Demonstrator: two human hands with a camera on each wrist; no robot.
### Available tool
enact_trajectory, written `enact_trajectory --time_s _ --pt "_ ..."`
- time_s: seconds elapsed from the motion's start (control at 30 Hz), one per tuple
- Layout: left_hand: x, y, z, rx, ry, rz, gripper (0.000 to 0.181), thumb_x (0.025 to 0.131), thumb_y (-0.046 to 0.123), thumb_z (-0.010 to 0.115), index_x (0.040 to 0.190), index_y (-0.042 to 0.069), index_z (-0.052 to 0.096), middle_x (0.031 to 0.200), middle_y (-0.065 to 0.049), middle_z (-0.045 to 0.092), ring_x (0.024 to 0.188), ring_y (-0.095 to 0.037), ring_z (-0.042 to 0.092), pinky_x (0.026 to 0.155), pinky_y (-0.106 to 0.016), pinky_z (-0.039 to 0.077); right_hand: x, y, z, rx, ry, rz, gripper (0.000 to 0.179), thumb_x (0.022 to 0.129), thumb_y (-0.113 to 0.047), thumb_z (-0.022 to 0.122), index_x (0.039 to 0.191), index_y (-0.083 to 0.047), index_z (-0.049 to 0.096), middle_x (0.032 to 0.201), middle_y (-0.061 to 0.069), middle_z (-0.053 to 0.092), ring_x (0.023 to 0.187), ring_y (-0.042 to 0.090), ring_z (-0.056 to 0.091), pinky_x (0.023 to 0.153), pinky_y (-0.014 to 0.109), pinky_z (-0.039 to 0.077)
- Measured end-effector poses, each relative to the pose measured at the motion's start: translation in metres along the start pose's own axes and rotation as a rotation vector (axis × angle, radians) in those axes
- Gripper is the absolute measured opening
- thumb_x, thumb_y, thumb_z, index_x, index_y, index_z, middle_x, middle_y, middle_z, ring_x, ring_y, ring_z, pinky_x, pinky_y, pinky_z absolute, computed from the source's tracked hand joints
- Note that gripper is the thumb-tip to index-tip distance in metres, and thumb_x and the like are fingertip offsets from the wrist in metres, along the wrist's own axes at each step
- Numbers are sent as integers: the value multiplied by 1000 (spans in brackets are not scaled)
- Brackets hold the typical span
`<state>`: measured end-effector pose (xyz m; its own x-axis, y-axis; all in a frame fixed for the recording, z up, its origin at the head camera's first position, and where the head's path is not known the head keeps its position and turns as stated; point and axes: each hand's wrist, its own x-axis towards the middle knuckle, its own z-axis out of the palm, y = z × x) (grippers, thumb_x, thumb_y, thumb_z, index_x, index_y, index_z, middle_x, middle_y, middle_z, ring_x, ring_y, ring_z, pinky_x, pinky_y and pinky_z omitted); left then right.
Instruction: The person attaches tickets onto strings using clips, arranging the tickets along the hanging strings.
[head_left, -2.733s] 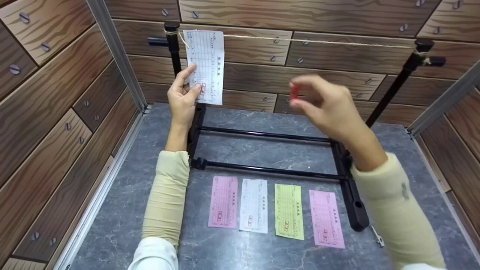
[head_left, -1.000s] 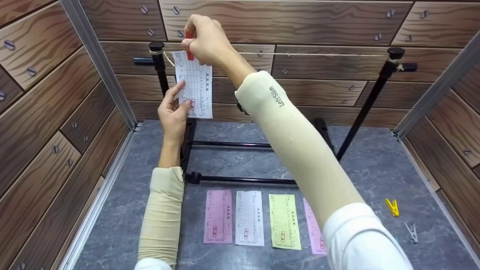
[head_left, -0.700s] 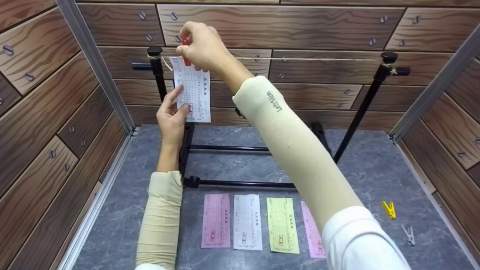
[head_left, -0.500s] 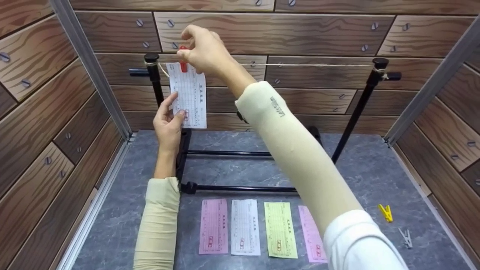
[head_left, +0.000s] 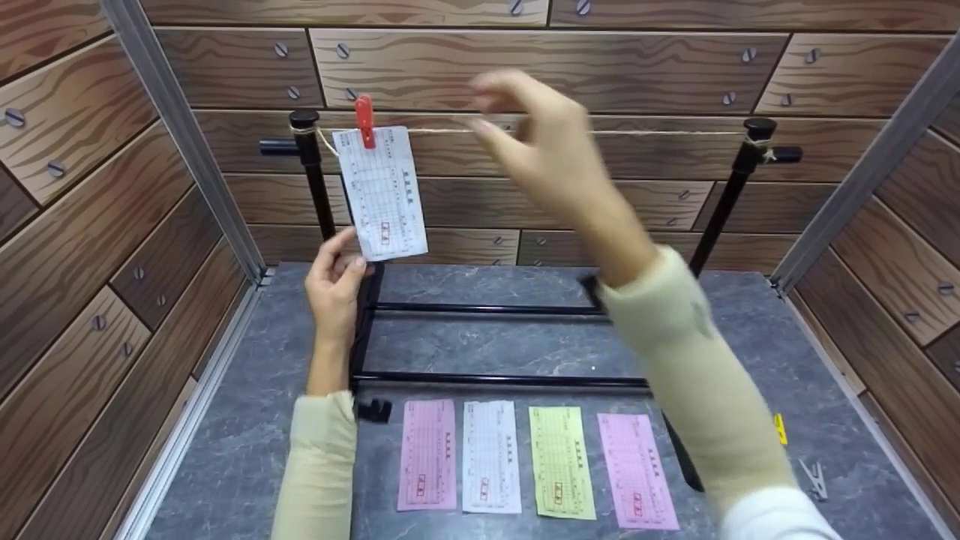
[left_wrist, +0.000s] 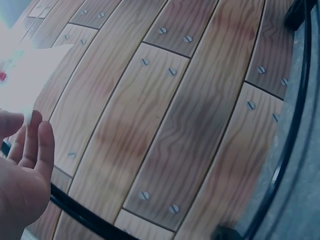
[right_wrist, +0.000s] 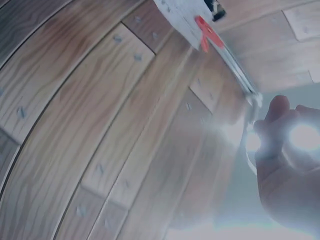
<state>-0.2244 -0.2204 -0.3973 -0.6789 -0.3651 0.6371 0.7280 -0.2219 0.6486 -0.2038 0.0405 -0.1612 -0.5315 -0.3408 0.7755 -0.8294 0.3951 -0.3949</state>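
Slip (head_left: 384, 199), hung: white, ruled, red-stamped; place, far left, at the string (head_left: 660, 133), just beside the left post (head_left: 315, 184); red clip (head_left: 364, 120) bites its top edge, presumably to fasten it to the string; slip hangs tilted, lower end swung right.

Left hand (head_left: 335, 282): narrow pinch, thumb and finger at the slip's lower left corner, probably to steady it; right hand (head_left: 551, 142): blurred, thumb and forefinger wide apart, nothing between them; it is right of the red clip, well apart from it, so the clip seems to bear the slip's top unaided.

String: tied to the left post and the right post (head_left: 726, 191), likely to keep it taut; near bar (head_left: 487, 379) and far bar (head_left: 487, 308) run between the two sides, perhaps for bracing.

Row on the tabletop (head_left: 244, 397), near side: left pink slip (head_left: 427, 455), flat white slip (head_left: 491, 456), yellow slip (head_left: 561, 461), right pink slip (head_left: 637, 471); all apart, stamps at the near end, perhaps spaced against overlap.

Loose clips, near right: yellow clip (head_left: 781, 429), partly behind the right sleeve (head_left: 697, 375); grey clip (head_left: 815, 478), nearer; probably there to suit the right hand.

Containers: none seen, save the walls (head_left: 630, 71) enclosing everything.
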Motion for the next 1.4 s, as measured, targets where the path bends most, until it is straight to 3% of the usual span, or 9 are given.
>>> enact_trajectory --time_s 0.13,0.33,0.6,0.77,0.87,1.03,1.17,1.27,1.4 --pt "-26 5 -13 28 15 -52 36 89 -18 57 124 -16 59 117 -15 66 86 -20 68 78 -32 57 -49 12 -36 16 71 -97 29 91 -3 72 119 0 69 104 6 72 77 10 64 69 22 54" --pt "-65 24 -33 92 -26 -111 32 89 -19 57 121 -19 59 110 -10 69 87 -19 68 80 -29 56 -123 24 -83 56 141 -1 33 83 15 70 115 4 70 96 10 71 63 11 61 56 19 51" --pt "-125 44 -52 459 -120 -425 38 92 -11 61 130 -10 59 114 -24 63 82 -17 66 74 -27 56 -207 45 -122 -81 224 103 29 77 23 69 105 15 69 85 7 71 61 -1 59 56 10 47" --pt "-160 49 -60 614 -150 -520 41 92 -5 66 132 -8 58 112 -23 64 76 -16 61 69 -25 52 -262 86 -135 -130 236 222 31 78 24 69 107 15 69 92 -5 71 62 -3 60 55 8 45" --pt "-182 46 -62 713 -143 -561 42 89 -4 69 130 -6 60 109 -19 65 74 -15 56 66 -24 49 -295 110 -139 -207 241 382 29 82 17 71 110 10 70 93 -14 68 66 -7 59 58 7 45" --pt "-216 34 -57 836 -164 -615 44 86 -1 73 129 -6 61 105 -16 65 76 -17 55 67 -28 48 -348 139 -146 -413 78 670 30 92 -7 72 120 2 68 102 7 71 78 -15 51 70 14 43" --pt "-233 24 -52 938 -211 -681 51 85 7 75 131 -6 59 109 -15 63 78 -17 58 70 -33 50 -385 163 -150 -468 -131 809 39 99 -19 65 127 7 60 116 31 62 94 23 65 80 48 45" --pt "-240 19 -48 1028 -227 -725 56 82 13 78 133 -3 59 111 -15 62 84 -21 61 77 -40 51 -407 182 -151 -473 -231 880 43 101 -21 61 127 12 54 118 39 54 105 55 53 84 66 39" --pt "-244 15 -40 1134 -235 -751 60 81 19 80 134 1 59 116 -17 61 101 -35 63 88 -51 49 -426 207 -158 -495 -320 994 55 102 -28 59 133 14 46 122 45 44 111 63 41 90 73 33"
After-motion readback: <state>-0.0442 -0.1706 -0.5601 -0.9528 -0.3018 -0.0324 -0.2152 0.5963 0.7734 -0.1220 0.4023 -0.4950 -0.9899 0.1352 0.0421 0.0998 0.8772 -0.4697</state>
